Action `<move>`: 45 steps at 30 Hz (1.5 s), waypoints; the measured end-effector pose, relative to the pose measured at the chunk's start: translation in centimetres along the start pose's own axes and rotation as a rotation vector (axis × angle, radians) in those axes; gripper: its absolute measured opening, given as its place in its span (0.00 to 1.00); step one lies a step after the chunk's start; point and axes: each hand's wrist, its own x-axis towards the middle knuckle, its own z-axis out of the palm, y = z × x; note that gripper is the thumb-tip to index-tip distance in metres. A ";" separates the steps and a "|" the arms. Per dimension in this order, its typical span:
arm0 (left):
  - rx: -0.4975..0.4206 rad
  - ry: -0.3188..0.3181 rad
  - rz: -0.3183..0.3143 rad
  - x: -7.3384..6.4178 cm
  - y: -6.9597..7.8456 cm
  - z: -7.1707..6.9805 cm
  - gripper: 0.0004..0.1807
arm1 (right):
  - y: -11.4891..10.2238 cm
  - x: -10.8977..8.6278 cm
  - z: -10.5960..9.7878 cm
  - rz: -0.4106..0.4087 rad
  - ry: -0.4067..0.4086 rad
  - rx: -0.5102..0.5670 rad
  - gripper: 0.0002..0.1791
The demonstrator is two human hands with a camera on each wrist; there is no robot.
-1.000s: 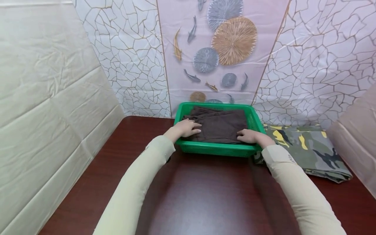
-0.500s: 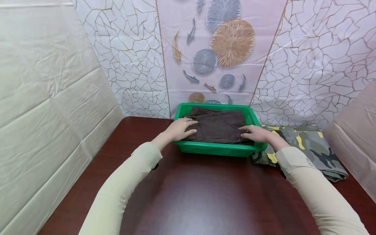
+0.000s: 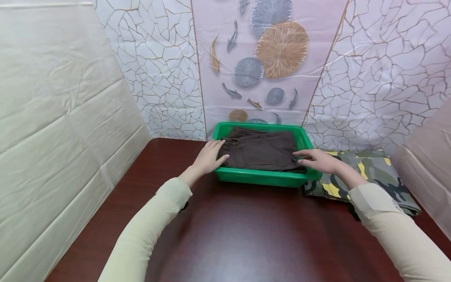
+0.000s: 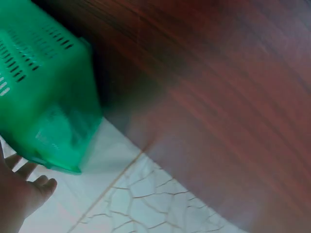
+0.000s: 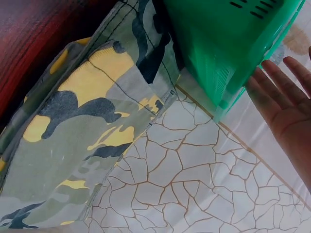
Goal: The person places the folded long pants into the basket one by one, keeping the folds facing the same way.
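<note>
A green plastic basket [image 3: 260,178] stands at the back of the table against the wall. Folded dark brown trousers [image 3: 264,150] lie inside it. My left hand [image 3: 208,157] is over the basket's left rim, fingers extended and thumb apart, holding nothing. At the right rim my right hand [image 3: 318,160] hovers with loosely extended fingers, likewise holding nothing. In the right wrist view, the fingertips of the right hand [image 5: 286,107] are right at the rim of the basket [image 5: 214,48]. The left wrist view has the left hand [image 4: 24,189] below the basket's corner, partly cut off.
Right of the basket lies a folded camouflage garment [image 3: 373,172] in grey, green and yellow, partly behind the right hand and wrist. A dark red-brown table [image 3: 246,231] extends in front. Patterned sheeting [image 3: 169,70] covers the back, and pale sheeting [image 3: 63,137] hangs at left.
Both hands have drawn off the brown trousers and spread apart, the left hand leftward and the right hand rightward, to the basket's rims. The trousers stay in the basket.
</note>
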 end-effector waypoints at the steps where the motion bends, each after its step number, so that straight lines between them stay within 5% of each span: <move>1: -0.004 0.007 -0.010 0.0 -0.2 0.2 0.35 | 0.0 -0.1 0.1 -0.010 0.006 0.002 0.24; 6: -0.011 -0.007 -0.063 0.6 -0.8 0.7 0.38 | -0.1 -0.7 0.2 -0.047 0.030 0.003 0.23; 14: -0.054 -0.156 -0.179 1.0 -0.9 0.8 0.42 | 0.1 -2.1 -0.1 -0.055 0.086 0.030 0.24; 34: -0.008 -0.195 -0.187 1.5 -0.8 1.4 0.40 | 1.4 -4.7 -0.4 -0.045 0.175 0.007 0.24; 45: 0.013 -0.197 -0.170 1.5 -0.8 1.3 0.34 | 4.9 -5.3 -0.5 0.049 0.212 0.019 0.24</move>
